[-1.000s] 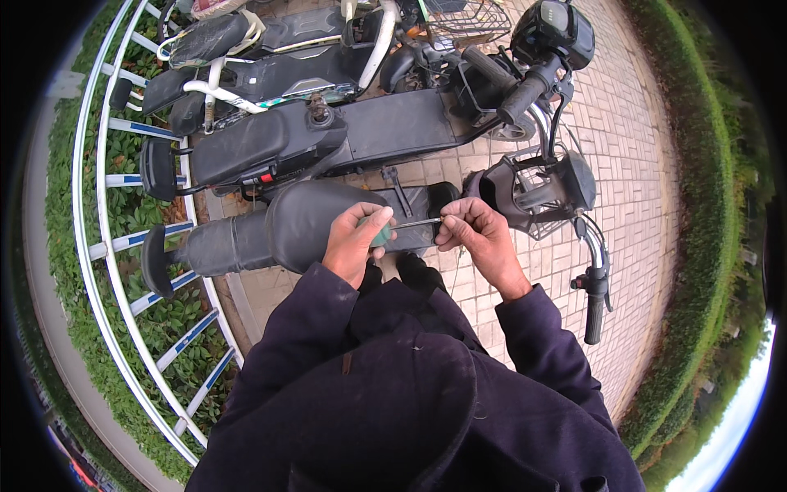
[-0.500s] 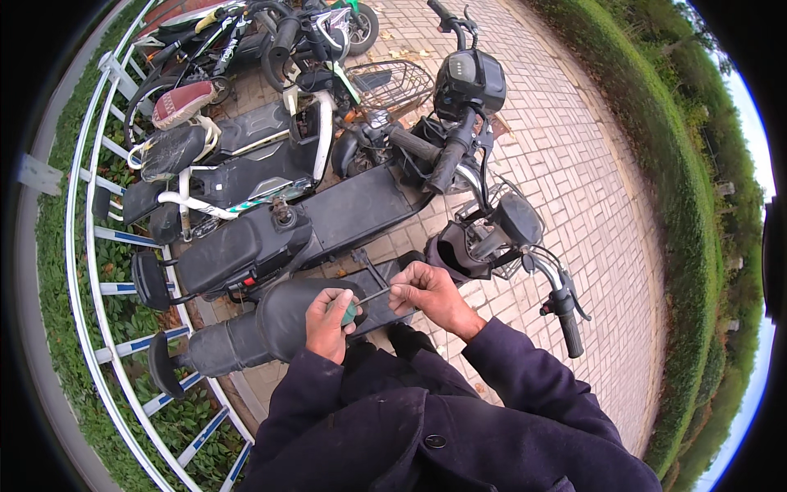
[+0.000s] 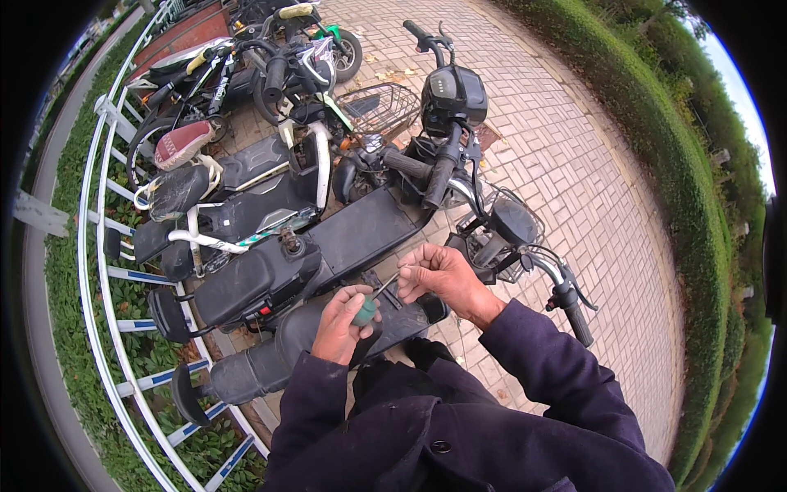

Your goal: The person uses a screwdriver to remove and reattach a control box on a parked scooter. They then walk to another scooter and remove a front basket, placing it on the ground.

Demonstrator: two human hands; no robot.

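A screwdriver with a rounded green handle (image 3: 366, 312) and a thin dark shaft is in my left hand (image 3: 340, 325), its handle between thumb and fingers. The shaft slants up and right toward my right hand (image 3: 447, 280). There my thumb and fingertips are pinched together close to the shaft's tip; whether they touch it or hold something small I cannot tell. Both hands are above the footboard of a small black electric scooter (image 3: 307, 332), in front of my dark coat. My dark sleeves reach in from below.
Beyond it stands a larger black electric scooter (image 3: 361, 230), then several other scooters and bikes, one with a red seat cover (image 3: 182, 144). A white and blue railing (image 3: 97, 271) runs along the left. Brick paving (image 3: 574, 213) and a hedge (image 3: 656, 123) lie right.
The view has shifted a little. My right hand has moved slightly up and right, and the screwdriver's shaft tilts more steeply. My left hand keeps hold of the handle.
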